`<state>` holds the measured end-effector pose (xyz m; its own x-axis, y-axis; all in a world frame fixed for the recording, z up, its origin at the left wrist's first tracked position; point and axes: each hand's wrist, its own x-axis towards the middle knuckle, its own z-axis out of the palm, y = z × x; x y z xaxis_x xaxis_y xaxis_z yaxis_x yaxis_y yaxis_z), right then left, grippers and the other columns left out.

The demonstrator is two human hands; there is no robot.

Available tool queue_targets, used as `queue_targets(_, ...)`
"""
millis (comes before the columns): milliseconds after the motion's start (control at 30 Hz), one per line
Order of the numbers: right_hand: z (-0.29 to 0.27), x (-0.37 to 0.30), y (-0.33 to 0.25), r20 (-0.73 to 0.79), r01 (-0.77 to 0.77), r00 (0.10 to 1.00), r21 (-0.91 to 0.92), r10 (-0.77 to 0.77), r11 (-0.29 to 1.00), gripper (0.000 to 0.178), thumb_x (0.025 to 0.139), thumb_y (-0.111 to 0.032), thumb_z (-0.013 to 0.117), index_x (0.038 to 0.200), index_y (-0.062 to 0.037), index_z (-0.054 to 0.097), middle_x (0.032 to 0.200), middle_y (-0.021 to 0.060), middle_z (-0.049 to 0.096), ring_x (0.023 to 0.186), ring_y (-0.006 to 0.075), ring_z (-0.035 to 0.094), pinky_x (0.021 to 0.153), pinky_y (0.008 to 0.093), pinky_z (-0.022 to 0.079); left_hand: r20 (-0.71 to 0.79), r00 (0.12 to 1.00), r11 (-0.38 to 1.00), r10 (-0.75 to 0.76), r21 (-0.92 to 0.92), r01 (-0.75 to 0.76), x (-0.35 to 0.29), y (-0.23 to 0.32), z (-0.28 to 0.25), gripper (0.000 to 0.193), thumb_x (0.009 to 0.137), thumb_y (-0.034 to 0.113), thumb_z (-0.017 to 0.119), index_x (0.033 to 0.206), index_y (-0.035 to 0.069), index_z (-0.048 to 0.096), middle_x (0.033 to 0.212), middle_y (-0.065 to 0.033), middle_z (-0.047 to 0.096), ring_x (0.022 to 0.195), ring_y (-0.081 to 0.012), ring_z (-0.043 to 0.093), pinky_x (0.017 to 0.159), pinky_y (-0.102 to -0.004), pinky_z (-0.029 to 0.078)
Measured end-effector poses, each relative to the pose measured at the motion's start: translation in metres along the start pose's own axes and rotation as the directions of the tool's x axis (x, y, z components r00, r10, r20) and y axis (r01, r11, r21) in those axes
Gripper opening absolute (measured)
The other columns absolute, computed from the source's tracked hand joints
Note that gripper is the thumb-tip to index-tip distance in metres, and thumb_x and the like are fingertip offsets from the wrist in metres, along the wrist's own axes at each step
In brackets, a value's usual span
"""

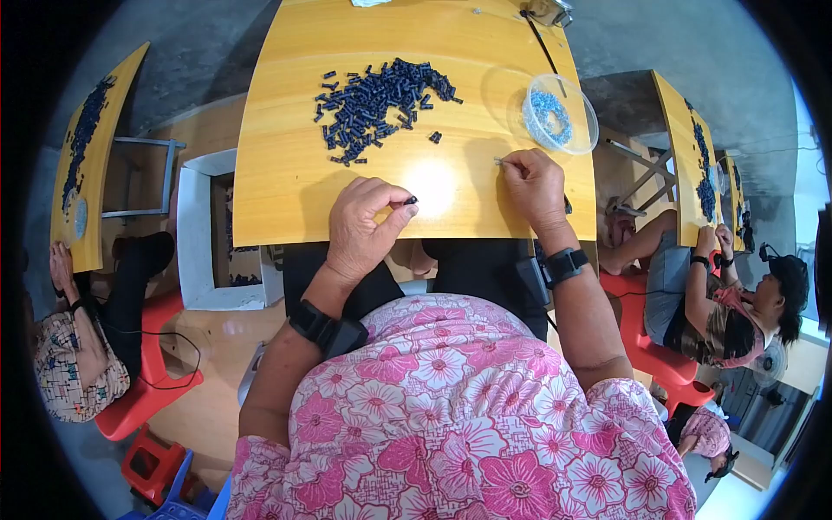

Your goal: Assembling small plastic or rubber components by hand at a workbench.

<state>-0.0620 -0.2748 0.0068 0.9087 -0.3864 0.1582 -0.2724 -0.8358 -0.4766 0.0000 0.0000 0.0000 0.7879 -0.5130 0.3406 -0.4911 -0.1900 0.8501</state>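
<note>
Pinching one black piece (pixel 411 200) in the left hand (pixel 360 224): thumb and forefinger together, clamped on it, rest of the fingers curled behind. Piece sits over the near part of the yellow table (pixel 282 204), one end showing past the fingertips. Right hand (pixel 536 184) also has thumb and forefinger together, on a pale sliver (pixel 498 160) that pokes out to the left; too small to tell what it is. The hands are apart, parts not touching

Handling, my read: black piece is short and stubby, likely light, probably stiff moulded plastic, not very fragile. Smooth look, so it could roll or squirt out of a hard pinch. Best hold: mid-body, across the sides, fingertips short of the end face so that it stays clear. Sliver looks thin and near weightless, maybe bendable; take it close to one end, light squeeze, leave the tip free

Supply: pile of black pieces (pixel 368 108) spread loose beyond the left hand, one loose piece (pixel 435 137) apart on its near right side. Clear tub (pixel 584 111) with blue bits (pixel 562 135) stands just beyond the right hand
</note>
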Motion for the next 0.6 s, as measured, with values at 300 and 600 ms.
queue_targets(300, -0.014, -0.006, -0.002, 0.290, -0.045, 0.956, 0.261, -0.034, 0.964, 0.011, 0.082, -0.010, 0.070, 0.084, 0.0008, 0.071, 0.074, 0.0048, 0.067, 0.066, 0.0096, 0.060, 0.065, 0.0257, 0.050, -0.004, 1.000, 1.000, 0.014, 0.006, -0.014, 0.002, 0.002, 0.000, 0.008, 0.079, 0.008, 0.072, 0.081, 0.003, 0.066, 0.077, -0.0079, 0.065, 0.075, -0.0238, 0.060, 0.070, -0.0332, 0.046)
queue_targets(600, -0.011, 0.006, 0.000, 0.359, -0.054, 0.933, 0.217, -0.028, 0.975, 0.012, 0.083, -0.011, 0.069, 0.083, 0.0006, 0.070, 0.067, -0.0005, 0.063, 0.060, 0.0065, 0.056, 0.057, 0.0238, 0.048, 0.000, 1.000, 1.000, 0.008, 0.006, -0.008, 0.001, 0.002, 0.000, 0.009, 0.079, 0.008, 0.072, 0.082, 0.003, 0.066, 0.078, -0.0079, 0.065, 0.076, -0.0234, 0.060, 0.071, -0.0330, 0.046)
